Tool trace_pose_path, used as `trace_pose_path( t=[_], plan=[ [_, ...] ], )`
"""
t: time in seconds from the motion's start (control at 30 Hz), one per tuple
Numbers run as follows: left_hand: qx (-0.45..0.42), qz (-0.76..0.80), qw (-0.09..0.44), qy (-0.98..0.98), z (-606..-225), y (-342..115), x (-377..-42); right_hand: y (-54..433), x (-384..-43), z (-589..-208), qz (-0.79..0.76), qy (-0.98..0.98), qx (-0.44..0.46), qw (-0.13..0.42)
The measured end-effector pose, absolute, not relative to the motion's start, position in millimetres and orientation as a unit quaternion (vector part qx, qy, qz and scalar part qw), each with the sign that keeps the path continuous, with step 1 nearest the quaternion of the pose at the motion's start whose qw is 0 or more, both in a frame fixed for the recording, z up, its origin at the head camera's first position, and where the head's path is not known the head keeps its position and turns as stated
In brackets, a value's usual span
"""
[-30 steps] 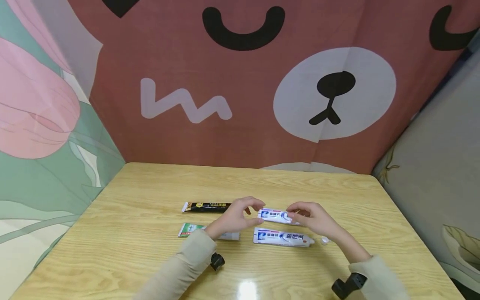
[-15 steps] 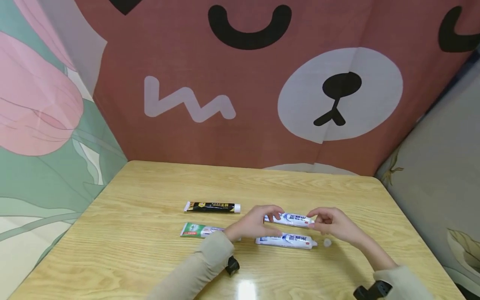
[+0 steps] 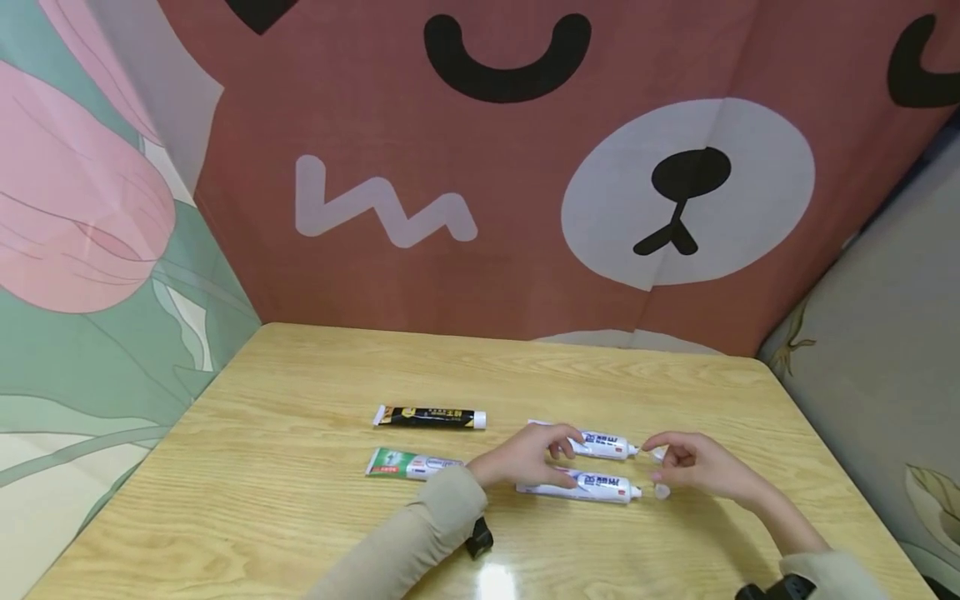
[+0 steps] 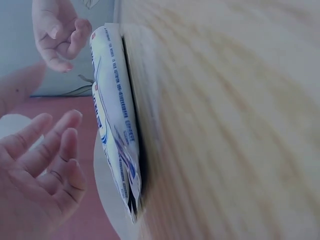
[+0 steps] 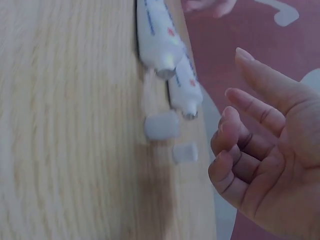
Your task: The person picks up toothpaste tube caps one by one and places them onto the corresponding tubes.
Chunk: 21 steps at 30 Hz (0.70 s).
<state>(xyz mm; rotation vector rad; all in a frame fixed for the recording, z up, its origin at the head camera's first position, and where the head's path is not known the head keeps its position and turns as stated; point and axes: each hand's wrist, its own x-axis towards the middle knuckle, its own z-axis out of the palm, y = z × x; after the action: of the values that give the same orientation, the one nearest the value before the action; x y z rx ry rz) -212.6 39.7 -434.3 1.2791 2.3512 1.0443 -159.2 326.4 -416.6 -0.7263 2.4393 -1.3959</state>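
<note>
Two white-and-blue toothpaste tubes lie side by side on the wooden table, a near tube (image 3: 607, 488) and a far tube (image 3: 613, 447). Both have bare nozzles pointing right. Just beyond the nozzles lie two white caps, the near cap (image 3: 662, 492) and the far cap (image 3: 659, 455). My left hand (image 3: 527, 457) hovers over the tubes' left part with loosely bent fingers, holding nothing; it hides some of both. By the caps, my right hand (image 3: 699, 463) is raised, thumb and fingers apart with nothing between them, as the right wrist view shows.
Left of the white tubes lie a black toothpaste tube (image 3: 430, 417) with its white cap on and a green-and-white tube (image 3: 412, 463), partly behind my left wrist. A curtain with a bear print (image 3: 510, 283) hangs at the table's far edge.
My right hand has moved right, off the far tube's end, and a second cap now lies beside that nozzle. My left hand has shifted right, over the tubes.
</note>
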Motion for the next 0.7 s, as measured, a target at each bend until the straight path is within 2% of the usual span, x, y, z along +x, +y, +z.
trace_pose_path(
  t=[0.37, 0.7],
  plan=[
    [0.420, 0.330, 0.156, 0.831, -433.8, 47.6, -210.9, 349.2, -153.6, -437.5, -0.471, 0.834, -0.258, 0.126],
    [0.420, 0.324, 0.143, 0.836, -438.9, 51.5, -211.1, 352.1, -153.7, -449.9, -0.477, 0.829, -0.252, 0.149]
  ],
)
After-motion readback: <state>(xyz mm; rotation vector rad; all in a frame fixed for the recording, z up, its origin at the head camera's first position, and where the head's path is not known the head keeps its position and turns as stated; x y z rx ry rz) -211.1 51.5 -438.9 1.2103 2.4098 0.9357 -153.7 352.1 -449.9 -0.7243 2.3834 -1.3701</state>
